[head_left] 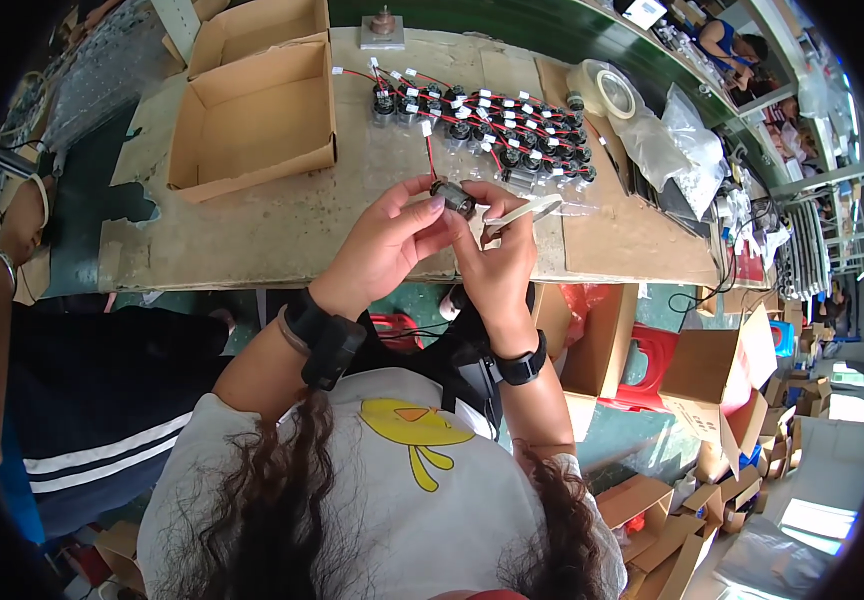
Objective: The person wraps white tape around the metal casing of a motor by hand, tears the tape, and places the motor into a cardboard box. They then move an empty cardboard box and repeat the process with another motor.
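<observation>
Between my hands, just above the table's front part, is a small dark cylindrical motor with a red wire and a white connector sticking up. My left hand is closed on its left side, thumb and fingers pinching it. My right hand is closed too, its thumb close against the motor. A pale narrow strip, looking like tape, loops out from the fingers of that hand. Several similar motors with red wires and white connectors stand in rows on clear plastic beyond my hands.
An open cardboard box sits on the table at the left. A tape roll and plastic bags lie at the right. A metal block stands at the back. Another person's hand is at far left.
</observation>
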A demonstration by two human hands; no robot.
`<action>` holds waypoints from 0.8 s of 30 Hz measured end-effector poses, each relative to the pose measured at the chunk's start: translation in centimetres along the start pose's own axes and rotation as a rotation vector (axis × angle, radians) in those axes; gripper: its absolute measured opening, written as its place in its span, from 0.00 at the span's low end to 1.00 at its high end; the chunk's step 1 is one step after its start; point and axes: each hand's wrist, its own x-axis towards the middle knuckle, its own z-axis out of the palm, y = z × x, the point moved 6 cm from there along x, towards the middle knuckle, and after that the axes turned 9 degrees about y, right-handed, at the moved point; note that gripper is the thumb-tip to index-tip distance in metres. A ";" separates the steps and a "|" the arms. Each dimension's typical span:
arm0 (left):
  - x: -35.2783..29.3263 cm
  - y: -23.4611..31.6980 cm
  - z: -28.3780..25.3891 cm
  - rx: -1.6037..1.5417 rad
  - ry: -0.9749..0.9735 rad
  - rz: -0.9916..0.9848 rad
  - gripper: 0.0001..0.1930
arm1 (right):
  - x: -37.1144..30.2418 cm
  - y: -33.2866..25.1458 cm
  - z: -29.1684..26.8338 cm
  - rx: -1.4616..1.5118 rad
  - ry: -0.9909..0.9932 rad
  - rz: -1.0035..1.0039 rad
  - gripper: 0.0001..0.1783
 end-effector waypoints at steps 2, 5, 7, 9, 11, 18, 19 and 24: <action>-0.3 -0.1 0.4 -0.081 -0.005 -0.096 0.20 | 0.0 -0.1 -0.1 -0.006 -0.030 -0.004 0.19; 0.1 0.2 -0.5 0.028 0.019 -0.024 0.20 | 0.1 -0.3 -0.2 -0.010 -0.091 -0.016 0.19; 0.1 0.3 -0.9 0.084 0.033 0.014 0.20 | 0.2 -0.7 -0.5 0.023 -0.175 -0.056 0.17; -0.4 1.0 -0.7 0.226 0.040 0.100 0.21 | 0.4 -0.8 -0.9 0.038 -0.217 -0.075 0.16; -0.7 1.1 -0.6 0.297 0.042 0.140 0.21 | 0.6 -0.4 -1.3 0.104 -0.261 -0.016 0.12; -1.2 1.1 0.5 0.411 -0.073 0.220 0.21 | 0.6 -2.3 -1.3 0.000 -0.293 -0.094 0.07; -1.2 1.1 0.5 0.411 -0.070 0.220 0.21 | 0.6 -2.7 -1.3 -0.058 -0.295 -0.183 0.07; -1.7 1.4 0.4 0.368 -0.020 0.206 0.18 | 0.4 -2.5 -1.6 -0.075 -0.324 -0.241 0.09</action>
